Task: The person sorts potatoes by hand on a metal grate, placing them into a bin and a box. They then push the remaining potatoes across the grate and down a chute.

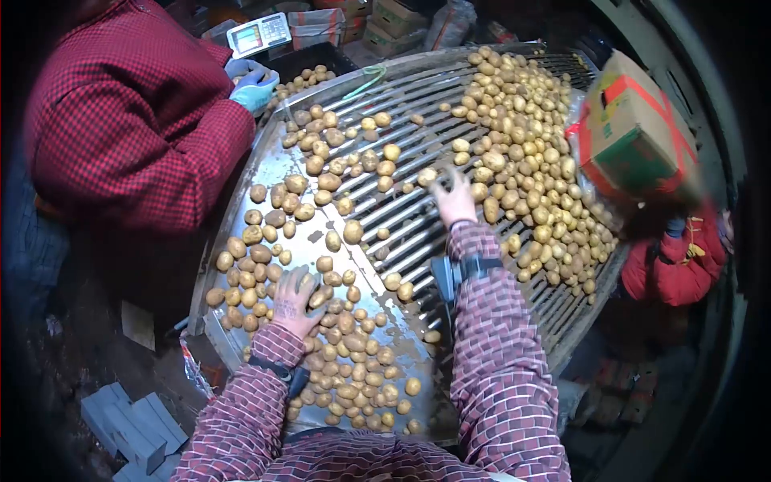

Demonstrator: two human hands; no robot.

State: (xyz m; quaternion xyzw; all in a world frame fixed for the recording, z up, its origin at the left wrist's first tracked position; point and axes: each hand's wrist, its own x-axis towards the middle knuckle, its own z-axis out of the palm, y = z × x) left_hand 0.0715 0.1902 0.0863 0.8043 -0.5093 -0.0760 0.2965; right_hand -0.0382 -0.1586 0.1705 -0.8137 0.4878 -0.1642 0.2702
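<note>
Under the left hand [295,301], potatoes [345,353]; right hand [454,201] beyond.

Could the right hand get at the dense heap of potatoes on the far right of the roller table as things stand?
Probably yes. The right hand is stretched over the rollers, with the potato heap just beyond its fingers and nothing between them.
</note>
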